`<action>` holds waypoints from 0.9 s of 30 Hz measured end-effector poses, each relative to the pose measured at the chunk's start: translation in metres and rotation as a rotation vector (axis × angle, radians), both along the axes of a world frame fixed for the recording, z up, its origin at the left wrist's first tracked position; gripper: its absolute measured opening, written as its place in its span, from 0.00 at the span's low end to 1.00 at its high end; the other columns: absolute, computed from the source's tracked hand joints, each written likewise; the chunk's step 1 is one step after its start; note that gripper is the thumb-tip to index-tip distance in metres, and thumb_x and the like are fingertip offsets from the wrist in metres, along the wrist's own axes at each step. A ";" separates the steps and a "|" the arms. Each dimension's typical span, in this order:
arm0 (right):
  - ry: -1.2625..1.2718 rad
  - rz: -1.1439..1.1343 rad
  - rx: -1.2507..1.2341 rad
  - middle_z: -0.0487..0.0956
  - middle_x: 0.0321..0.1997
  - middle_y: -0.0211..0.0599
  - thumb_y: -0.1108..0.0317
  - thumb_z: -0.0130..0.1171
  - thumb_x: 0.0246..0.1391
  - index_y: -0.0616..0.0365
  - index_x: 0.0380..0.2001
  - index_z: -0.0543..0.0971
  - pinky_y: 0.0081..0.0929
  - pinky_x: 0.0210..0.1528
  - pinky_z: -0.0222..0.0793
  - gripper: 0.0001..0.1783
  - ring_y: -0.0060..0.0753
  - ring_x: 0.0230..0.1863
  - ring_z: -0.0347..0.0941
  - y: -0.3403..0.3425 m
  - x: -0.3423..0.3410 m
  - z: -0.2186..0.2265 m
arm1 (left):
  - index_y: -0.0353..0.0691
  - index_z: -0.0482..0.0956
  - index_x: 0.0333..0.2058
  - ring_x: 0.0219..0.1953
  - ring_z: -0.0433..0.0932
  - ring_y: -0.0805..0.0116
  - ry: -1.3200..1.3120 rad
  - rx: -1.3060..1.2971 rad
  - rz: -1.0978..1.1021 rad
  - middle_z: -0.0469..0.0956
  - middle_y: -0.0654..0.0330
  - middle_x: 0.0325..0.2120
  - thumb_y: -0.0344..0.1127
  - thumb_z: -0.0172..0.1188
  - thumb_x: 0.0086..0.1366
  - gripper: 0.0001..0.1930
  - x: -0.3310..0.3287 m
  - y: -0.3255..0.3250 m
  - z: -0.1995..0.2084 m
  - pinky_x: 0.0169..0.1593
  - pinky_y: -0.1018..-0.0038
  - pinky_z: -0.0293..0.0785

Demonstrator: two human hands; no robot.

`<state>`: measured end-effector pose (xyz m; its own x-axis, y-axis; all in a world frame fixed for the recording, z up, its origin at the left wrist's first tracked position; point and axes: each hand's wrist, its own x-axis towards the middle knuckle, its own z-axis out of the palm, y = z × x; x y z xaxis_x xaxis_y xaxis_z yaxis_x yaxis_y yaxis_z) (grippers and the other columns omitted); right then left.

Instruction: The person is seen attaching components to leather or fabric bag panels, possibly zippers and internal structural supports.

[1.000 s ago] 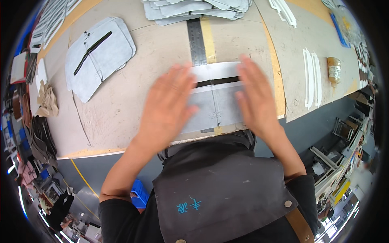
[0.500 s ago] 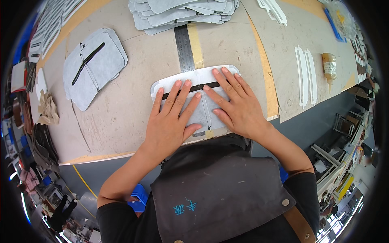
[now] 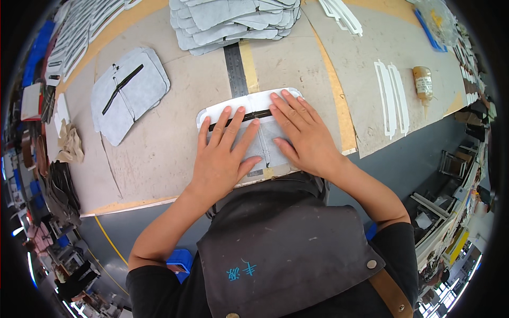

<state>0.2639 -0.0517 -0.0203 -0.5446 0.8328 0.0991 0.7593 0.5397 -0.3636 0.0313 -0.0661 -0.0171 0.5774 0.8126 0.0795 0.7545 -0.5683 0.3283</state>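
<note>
A light grey bag-like panel lies flat at the front edge of the table, with a black strip running across it and a white band along its far edge. My left hand rests on its left half, fingers spread over the strip. On the right half lies my right hand, its fingers stretched out side by side near the far edge and its thumb apart. Both palms face down, and neither hand grips anything. Parts of the panel are hidden under them.
Similar grey panels with a black strip lie at left; a taller stack stands at the back. A steel ruler lies beyond my hands. At right are white frame-shaped strips and a glue bottle. Crumpled brown paper sits far left.
My right hand's fingers have drawn closer together and its index finger has slid up toward the white band. The left hand stays nearly in place. The whole view has shifted slightly.
</note>
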 end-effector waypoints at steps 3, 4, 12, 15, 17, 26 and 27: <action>0.134 -0.028 0.097 0.66 0.66 0.42 0.67 0.62 0.53 0.62 0.58 0.73 0.42 0.65 0.61 0.28 0.47 0.68 0.59 -0.006 0.002 0.001 | 0.38 0.72 0.58 0.66 0.61 0.52 -0.042 0.028 -0.003 0.64 0.55 0.65 0.42 0.69 0.54 0.33 0.001 -0.002 -0.001 0.63 0.52 0.59; 0.136 -0.010 0.094 0.66 0.66 0.42 0.67 0.62 0.53 0.62 0.58 0.73 0.42 0.65 0.61 0.28 0.47 0.68 0.59 -0.009 0.001 0.001 | 0.38 0.72 0.58 0.66 0.61 0.52 -0.052 0.045 0.000 0.64 0.55 0.65 0.42 0.69 0.54 0.33 0.002 -0.003 -0.002 0.63 0.52 0.59; 0.161 0.025 0.042 0.70 0.56 0.40 0.73 0.63 0.48 0.58 0.53 0.78 0.40 0.58 0.66 0.25 0.49 0.57 0.64 -0.014 -0.008 -0.006 | 0.34 0.74 0.56 0.60 0.66 0.52 0.016 0.089 -0.082 0.68 0.57 0.62 0.41 0.67 0.57 0.29 0.008 -0.005 -0.005 0.59 0.58 0.66; 0.139 0.017 0.076 0.70 0.56 0.36 0.71 0.63 0.48 0.57 0.53 0.78 0.36 0.54 0.67 0.25 0.42 0.57 0.65 -0.014 -0.009 -0.005 | 0.34 0.74 0.55 0.58 0.68 0.52 0.010 0.079 -0.059 0.70 0.56 0.61 0.39 0.67 0.56 0.28 0.009 -0.005 -0.006 0.58 0.59 0.68; 0.149 0.021 0.070 0.69 0.56 0.36 0.71 0.63 0.48 0.57 0.52 0.78 0.36 0.54 0.67 0.24 0.42 0.57 0.65 -0.014 -0.009 -0.004 | 0.33 0.75 0.53 0.56 0.69 0.53 -0.048 0.150 -0.060 0.72 0.55 0.58 0.36 0.66 0.55 0.27 0.008 0.001 -0.008 0.56 0.60 0.70; 0.154 0.005 0.015 0.69 0.55 0.38 0.74 0.63 0.46 0.54 0.53 0.79 0.41 0.57 0.64 0.26 0.47 0.56 0.64 -0.013 -0.012 -0.002 | 0.31 0.79 0.33 0.36 0.73 0.62 -0.089 0.269 -0.160 0.71 0.57 0.31 0.27 0.60 0.45 0.13 0.012 0.036 0.002 0.38 0.71 0.75; 0.149 -0.006 0.024 0.69 0.54 0.37 0.75 0.63 0.46 0.54 0.52 0.79 0.40 0.57 0.64 0.25 0.47 0.56 0.64 -0.013 -0.013 -0.002 | 0.32 0.78 0.30 0.33 0.72 0.63 -0.026 0.243 -0.192 0.70 0.58 0.28 0.27 0.60 0.44 0.11 0.013 0.038 0.004 0.37 0.71 0.75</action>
